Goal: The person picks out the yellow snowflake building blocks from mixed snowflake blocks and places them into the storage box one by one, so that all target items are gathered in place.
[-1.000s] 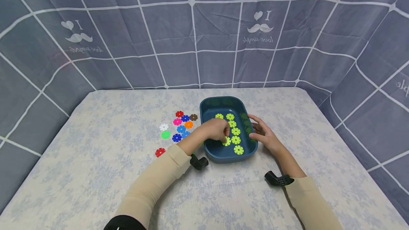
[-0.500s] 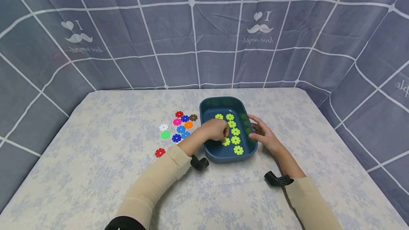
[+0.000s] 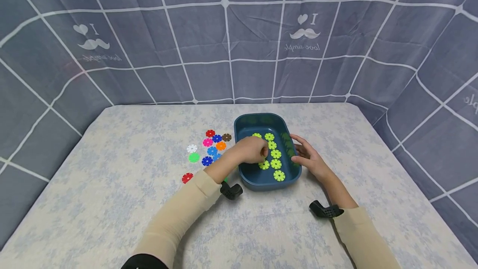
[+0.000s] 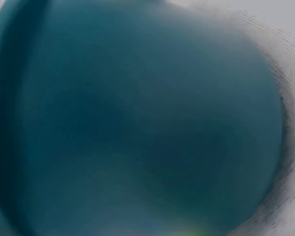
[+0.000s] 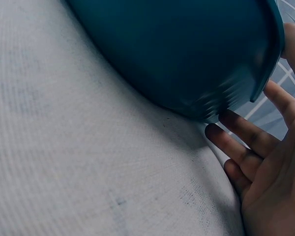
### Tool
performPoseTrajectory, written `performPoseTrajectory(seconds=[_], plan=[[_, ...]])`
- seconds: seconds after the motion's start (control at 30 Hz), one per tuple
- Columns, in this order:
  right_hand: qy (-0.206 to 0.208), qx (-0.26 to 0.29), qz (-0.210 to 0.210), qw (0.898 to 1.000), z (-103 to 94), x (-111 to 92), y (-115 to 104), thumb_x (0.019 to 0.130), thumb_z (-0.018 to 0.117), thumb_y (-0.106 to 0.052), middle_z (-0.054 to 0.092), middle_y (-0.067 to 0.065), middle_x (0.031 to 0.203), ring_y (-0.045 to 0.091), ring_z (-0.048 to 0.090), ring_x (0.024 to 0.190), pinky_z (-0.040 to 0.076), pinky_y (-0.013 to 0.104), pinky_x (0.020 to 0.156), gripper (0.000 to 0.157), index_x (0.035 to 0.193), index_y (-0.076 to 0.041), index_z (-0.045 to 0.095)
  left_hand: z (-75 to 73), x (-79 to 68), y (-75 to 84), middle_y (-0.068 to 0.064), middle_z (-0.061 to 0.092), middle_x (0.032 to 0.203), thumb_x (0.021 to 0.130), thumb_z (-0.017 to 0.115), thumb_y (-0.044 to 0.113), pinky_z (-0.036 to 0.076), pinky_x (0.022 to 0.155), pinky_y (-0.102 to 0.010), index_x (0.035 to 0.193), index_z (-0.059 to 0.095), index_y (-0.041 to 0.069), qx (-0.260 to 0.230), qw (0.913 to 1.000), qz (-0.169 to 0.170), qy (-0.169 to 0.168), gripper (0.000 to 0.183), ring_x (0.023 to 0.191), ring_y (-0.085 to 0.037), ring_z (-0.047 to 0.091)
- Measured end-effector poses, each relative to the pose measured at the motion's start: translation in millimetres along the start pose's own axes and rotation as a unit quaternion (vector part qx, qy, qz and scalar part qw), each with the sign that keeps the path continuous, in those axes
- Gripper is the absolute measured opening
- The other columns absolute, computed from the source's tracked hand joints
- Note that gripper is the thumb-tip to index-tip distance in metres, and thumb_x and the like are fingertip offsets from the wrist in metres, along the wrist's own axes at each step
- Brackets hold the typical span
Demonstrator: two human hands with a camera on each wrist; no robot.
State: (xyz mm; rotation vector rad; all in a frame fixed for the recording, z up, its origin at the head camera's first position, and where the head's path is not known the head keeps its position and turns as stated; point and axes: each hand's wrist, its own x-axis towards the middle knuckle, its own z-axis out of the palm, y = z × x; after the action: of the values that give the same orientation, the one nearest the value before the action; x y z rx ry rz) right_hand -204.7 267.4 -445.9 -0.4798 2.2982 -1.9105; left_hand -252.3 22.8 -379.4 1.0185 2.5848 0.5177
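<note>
A dark blue tray (image 3: 261, 184) sits mid-table with several yellow-green toothed discs (image 3: 276, 153) lying flat inside. My left hand (image 3: 257, 152) reaches into the tray, fingers curled down, their tips at one disc (image 3: 264, 164); whether they pinch it is hidden. The left wrist view is only a teal blur of the tray (image 4: 137, 123). My right hand (image 3: 305, 155) lies against the tray's right outer wall with fingers straight. In the right wrist view those fingers (image 5: 246, 137) touch the tray's (image 5: 187, 49) lower edge.
Left of the tray, loose discs in several colours lie on the pale floral tablecloth: red (image 3: 210, 133), orange (image 3: 220, 145), white (image 3: 192, 148), green (image 3: 193, 157), and another red (image 3: 187, 177) nearer me. A grey checked curtain surrounds the table.
My left hand has drawn slightly up and left inside the tray, uncovering more of the disc under its fingertips. The right hand and tray have stayed put.
</note>
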Motion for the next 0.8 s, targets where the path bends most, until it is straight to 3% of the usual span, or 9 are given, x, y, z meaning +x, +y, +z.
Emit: performPoseTrajectory(seconds=[0.33, 0.8], plan=[[-0.007, 0.006, -0.011, 1.0, -0.9, 0, 0, 0.095, 0.057, -0.004, 0.037, 0.031, 0.145, 0.016, 0.054, 0.116, 0.05, 0.028, 0.086, 0.069, 0.155, -0.009, 0.022, -13.4, -17.6, -6.1, 0.003, 0.059, 0.078, 0.089, 0.071, 0.011, 0.046, 0.067, -0.026, 0.088, 0.066, 0.01, -0.013, 0.9984, 0.035, 0.043, 0.005, 0.072, -0.014, 0.054], [-0.004, 0.003, -0.009, 1.0, 0.0, -1, 0, 0.095, 0.055, -0.001, 0.037, 0.031, 0.145, 0.02, 0.053, 0.117, 0.05, 0.028, 0.086, 0.069, 0.155, -0.01, 0.022, -30.0, -51.6, -23.3, 0.003, 0.061, 0.079, 0.091, 0.07, 0.015, 0.047, 0.067, -0.028, 0.09, 0.065, 0.012, -0.049, 0.9945, 0.011, 0.092, 0.006, 0.072, -0.014, 0.055]])
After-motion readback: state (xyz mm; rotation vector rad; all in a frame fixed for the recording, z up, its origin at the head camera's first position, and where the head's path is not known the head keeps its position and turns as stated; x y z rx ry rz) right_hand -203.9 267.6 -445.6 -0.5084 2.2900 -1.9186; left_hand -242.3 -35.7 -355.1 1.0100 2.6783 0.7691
